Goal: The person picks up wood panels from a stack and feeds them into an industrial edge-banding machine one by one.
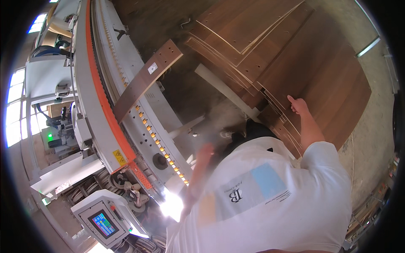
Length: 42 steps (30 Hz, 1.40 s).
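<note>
My right hand (298, 105) is over the top brown wood-grain board (329, 88) of a stack, close to that board's left edge. One digit is stretched out, the others are partly curled, and I see nothing held; whether it touches the board I cannot tell. My left hand (206, 151) is smeared by motion beside the machine's bed, so its fingers do not show. A narrow brown panel (147, 80) with a white label and small holes lies slantwise across the machine (139, 122), its far end sticking out over the bed's edge.
More drilled brown boards (249, 29) are stacked unevenly at the far side. A control panel with a lit screen (103, 223) stands at the lower left, near a bright lamp (172, 205). An orange rail (99, 84) runs along the machine. Concrete floor (358, 147) shows at right.
</note>
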Available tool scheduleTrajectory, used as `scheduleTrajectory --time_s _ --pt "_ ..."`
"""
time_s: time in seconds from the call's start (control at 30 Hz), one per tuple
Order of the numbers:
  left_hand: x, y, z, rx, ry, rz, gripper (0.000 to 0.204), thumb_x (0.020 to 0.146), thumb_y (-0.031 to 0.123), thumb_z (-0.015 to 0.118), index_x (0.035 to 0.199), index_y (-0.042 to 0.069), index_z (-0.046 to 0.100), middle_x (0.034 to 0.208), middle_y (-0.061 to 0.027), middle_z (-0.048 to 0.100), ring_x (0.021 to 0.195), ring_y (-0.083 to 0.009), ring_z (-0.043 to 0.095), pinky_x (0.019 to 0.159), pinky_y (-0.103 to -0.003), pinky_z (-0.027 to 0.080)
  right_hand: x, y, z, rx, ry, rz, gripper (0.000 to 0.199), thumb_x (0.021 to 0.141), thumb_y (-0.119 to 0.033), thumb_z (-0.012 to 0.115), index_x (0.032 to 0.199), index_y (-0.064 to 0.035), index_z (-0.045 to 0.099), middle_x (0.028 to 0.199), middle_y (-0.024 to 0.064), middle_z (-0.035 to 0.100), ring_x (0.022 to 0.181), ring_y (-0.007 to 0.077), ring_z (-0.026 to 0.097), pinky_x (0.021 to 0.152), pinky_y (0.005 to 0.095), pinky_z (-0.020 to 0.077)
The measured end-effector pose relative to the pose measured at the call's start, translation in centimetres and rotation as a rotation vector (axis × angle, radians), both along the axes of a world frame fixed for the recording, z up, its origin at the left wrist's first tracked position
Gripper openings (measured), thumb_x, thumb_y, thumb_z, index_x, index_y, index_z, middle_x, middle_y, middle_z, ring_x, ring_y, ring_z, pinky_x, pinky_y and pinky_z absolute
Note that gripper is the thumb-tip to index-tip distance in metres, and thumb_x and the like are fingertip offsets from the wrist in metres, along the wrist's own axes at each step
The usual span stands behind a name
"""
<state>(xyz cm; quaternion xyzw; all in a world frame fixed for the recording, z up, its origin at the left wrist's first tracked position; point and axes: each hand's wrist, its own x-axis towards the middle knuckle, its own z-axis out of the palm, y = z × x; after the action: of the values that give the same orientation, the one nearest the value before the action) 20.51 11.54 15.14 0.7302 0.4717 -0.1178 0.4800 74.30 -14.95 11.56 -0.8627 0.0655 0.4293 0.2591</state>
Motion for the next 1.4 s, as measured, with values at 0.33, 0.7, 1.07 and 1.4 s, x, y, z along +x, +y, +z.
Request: scheduleTrajectory --time_s 0.33,0.7,1.07,1.4 --pt "-6.6 -6.3 -6.9 -0.408 -0.310 0.423 0.033 0.100 0.020 0.055 0.129 0.006 0.060 0.108 -0.0095 0.070 0.101 -0.0243 0.068 0.082 -0.039 0.056 -2.5 -1.5 -5.0 0.112 -0.024 0.064 0.056 0.084 -0.053 0.078 0.076 0.0004 0.064 0.063 0.0073 0.060 0.051 0.0173 0.056 0.047 0.0317 0.0446" --pt "-5.9 -6.7 -3.6 0.647 -0.248 -0.668 0.023 0.096 0.015 0.062 0.117 0.006 0.063 0.100 -0.0069 0.071 0.090 -0.0165 0.069 0.075 -0.031 0.056 -15.2 2.1 -4.2 0.353 0.407 -0.477 0.073 0.088 -0.062 0.069 0.135 -0.0071 0.057 0.122 0.0092 0.067 0.104 0.0244 0.066 0.087 0.0422 0.0528" --pt "-2.1 -4.3 -5.0 -0.431 -0.463 0.241 0.036 0.101 0.024 0.059 0.130 0.004 0.059 0.118 -0.0108 0.068 0.099 -0.0197 0.068 0.082 -0.033 0.056 -20.6 1.6 -0.5 0.853 0.646 -0.576 0.049 0.098 -0.054 0.060 0.126 -0.0142 0.061 0.119 0.0043 0.068 0.108 0.0242 0.065 0.095 0.0433 0.0513" --pt "4.3 -6.1 7.6 -0.367 -0.323 0.693 0.042 0.098 0.030 0.066 0.128 0.002 0.060 0.106 -0.0071 0.064 0.086 -0.0164 0.062 0.065 -0.036 0.053 -30.1 1.8 6.2 0.771 0.914 0.067 0.060 0.101 -0.052 0.056 0.142 -0.0096 0.050 0.134 0.0142 0.060 0.125 0.0289 0.060 0.099 0.0458 0.0519"
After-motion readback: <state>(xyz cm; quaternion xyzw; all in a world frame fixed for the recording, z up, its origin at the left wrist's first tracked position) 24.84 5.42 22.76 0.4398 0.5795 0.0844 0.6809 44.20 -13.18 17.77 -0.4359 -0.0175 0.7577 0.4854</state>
